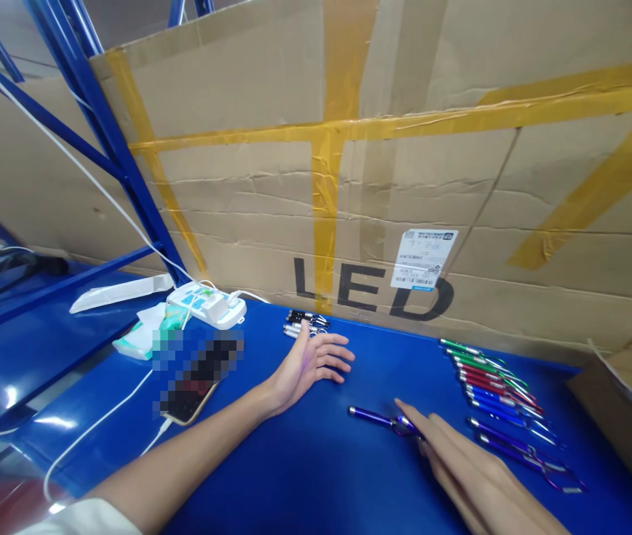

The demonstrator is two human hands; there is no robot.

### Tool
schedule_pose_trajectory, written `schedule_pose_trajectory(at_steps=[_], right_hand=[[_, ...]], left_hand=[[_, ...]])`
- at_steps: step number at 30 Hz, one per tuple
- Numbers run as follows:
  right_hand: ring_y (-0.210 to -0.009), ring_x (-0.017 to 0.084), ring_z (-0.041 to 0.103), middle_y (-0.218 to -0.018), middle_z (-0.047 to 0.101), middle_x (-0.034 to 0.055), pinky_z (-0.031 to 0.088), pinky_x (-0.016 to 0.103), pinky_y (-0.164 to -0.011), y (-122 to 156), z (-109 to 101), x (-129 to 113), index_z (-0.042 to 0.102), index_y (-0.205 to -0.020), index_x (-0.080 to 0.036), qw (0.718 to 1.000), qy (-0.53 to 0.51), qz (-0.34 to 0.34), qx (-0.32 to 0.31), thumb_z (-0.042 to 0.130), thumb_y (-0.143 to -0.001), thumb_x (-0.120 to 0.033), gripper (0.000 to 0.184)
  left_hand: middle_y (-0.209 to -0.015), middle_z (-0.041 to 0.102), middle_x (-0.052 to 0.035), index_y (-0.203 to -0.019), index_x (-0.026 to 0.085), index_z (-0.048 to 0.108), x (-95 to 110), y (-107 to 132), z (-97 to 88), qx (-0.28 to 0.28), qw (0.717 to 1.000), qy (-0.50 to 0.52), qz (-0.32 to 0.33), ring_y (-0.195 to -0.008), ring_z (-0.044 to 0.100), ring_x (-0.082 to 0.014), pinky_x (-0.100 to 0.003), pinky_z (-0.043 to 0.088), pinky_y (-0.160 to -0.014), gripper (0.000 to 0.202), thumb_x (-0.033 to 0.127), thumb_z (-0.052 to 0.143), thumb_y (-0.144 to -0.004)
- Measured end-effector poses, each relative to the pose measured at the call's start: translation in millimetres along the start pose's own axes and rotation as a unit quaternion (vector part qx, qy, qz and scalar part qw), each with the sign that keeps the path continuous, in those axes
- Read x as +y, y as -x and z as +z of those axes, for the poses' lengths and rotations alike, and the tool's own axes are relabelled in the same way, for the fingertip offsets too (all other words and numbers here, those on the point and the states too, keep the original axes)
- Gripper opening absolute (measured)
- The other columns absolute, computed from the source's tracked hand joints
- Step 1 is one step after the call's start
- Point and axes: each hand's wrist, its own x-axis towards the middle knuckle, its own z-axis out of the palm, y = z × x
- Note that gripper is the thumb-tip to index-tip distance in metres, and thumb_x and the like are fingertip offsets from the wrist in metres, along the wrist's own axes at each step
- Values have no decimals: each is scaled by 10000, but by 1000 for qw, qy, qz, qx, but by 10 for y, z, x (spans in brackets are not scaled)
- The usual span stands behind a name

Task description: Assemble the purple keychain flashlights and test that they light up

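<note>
My left hand (307,365) is open above the blue tabletop (293,468), palm facing right and fingers spread. It holds nothing. Just behind it lie several black pens (298,317) and silver pens (292,331) with carabiner clips, partly covered by the thumb. At the fingers of my right hand (454,453) is a purple pen (370,416) with a metal clip, its far end pointing left. The hand is seen edge-on, so part of its grip is hidden. Right of it, a row holds green pens (463,347), red pens (480,377), blue pens (488,401) and more purple pens (508,444).
A large taped cardboard box (249,200) marked LED walls off the back. At left are a power strip (226,318), a tissue pack (134,343), a phone (193,394) on a white cable, and a blue metal frame (120,171). A cardboard flap (621,423) stands at right.
</note>
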Motion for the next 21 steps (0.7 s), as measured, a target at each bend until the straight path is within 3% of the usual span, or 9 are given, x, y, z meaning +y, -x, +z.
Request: schedule_pose_trajectory(at_steps=[3, 8, 16, 21], right_hand=[[-1381, 275, 659, -1605, 596, 33, 597, 386, -1100, -4, -19, -10, 312, -1744, -367, 1000, 1, 1, 0, 444, -1138, -270, 628], [-1345, 284, 692, -1574, 633, 43, 605, 389, -1095, 14, -27, -18, 417, -1706, -361, 1000, 1, -18, 15, 472, -1131, -280, 583], [-1304, 271, 725, -1535, 678, 43, 636, 352, -1033, 34, -89, -79, 387, -1716, -375, 998, 15, -34, 52, 453, -1151, -351, 570], [-1329, 274, 708, -1527, 684, 64, 621, 375, -1059, 29, -74, -74, 452, -1688, -332, 999, 18, -31, 40, 452, -1149, -332, 539]], left_hand=[[-1209, 740, -214, -1299, 109, 687, -4, 3, -2, 0, 1000, -2, -3, -1059, 704, -291, -394, 561, -898, 961, 929, 319, -959], [-1199, 741, -226, -1304, 101, 689, -31, -8, -26, -2, 1000, 8, 0, -1051, 702, -304, -412, 559, -891, 985, 931, 284, -961], [-1207, 742, -219, -1301, 110, 691, -23, 2, -6, -7, 1000, -3, 3, -1062, 700, -299, -402, 554, -902, 967, 922, 285, -969], [-1207, 743, -215, -1291, 114, 691, -18, 2, -1, -10, 1000, -5, 4, -1059, 701, -294, -398, 554, -904, 968, 921, 263, -972]])
